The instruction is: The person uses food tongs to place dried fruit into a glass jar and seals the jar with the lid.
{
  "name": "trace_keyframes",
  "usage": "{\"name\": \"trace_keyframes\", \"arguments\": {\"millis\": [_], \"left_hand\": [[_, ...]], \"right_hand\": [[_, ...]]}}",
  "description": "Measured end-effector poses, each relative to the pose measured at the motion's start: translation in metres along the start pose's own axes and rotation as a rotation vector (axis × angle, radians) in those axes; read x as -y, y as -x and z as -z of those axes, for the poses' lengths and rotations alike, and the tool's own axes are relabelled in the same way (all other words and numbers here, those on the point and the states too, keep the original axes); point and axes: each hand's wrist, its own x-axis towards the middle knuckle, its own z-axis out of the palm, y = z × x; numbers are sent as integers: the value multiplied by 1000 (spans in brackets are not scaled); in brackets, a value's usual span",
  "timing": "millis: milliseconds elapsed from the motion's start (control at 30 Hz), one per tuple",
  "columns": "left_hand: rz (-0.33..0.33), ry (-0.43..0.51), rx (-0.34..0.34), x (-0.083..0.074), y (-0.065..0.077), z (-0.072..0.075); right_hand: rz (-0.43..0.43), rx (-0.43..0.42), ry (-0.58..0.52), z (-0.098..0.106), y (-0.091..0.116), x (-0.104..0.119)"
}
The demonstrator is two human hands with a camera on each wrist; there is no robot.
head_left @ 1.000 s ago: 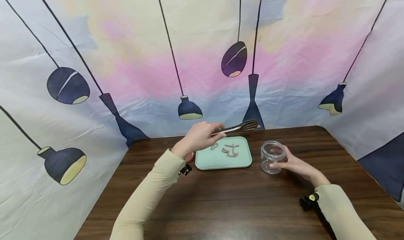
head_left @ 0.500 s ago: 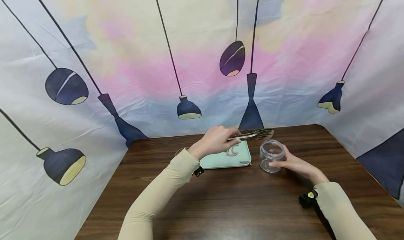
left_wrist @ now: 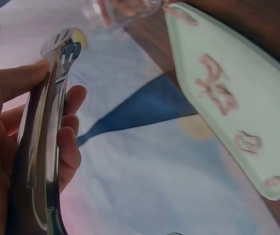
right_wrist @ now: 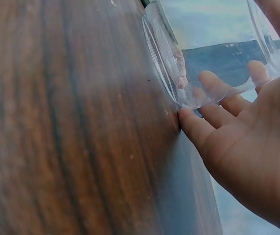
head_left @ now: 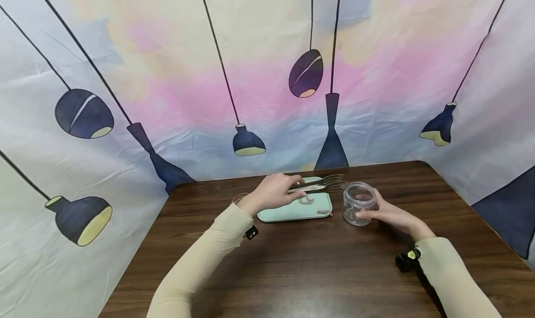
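My left hand grips metal tongs, their tips pointing right, above a pale green tray. Nothing shows between the tips. Several pinkish, worm-like strips lie on the tray, partly covered by the hand and tongs in the head view. One strip sits at the tray's front right corner and pokes over the rim. Right of the tray, my right hand holds a clear lidless jar upright on the table, thumb in front. A pinkish piece shows through the jar wall; whether it lies inside I cannot tell.
A reddish round thing is mostly hidden behind the left wrist. The dark wooden table stretches in front of the tray and jar. A cloth backdrop printed with lamps hangs behind the table's back edge.
The left hand with the tongs went right toward the jar, then came back left and lower over the tray. A strip has appeared at the tray's front right corner. The right hand stays at the jar.
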Motion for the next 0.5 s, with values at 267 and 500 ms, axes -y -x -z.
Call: {"name": "trace_keyframes", "arguments": {"millis": [267,500], "left_hand": [[36,13,56,14,12,-18],[82,-11,146,18,13,-39]], "right_hand": [[-22,1,11,2,2,2],[-18,3,13,1,2,0]]}}
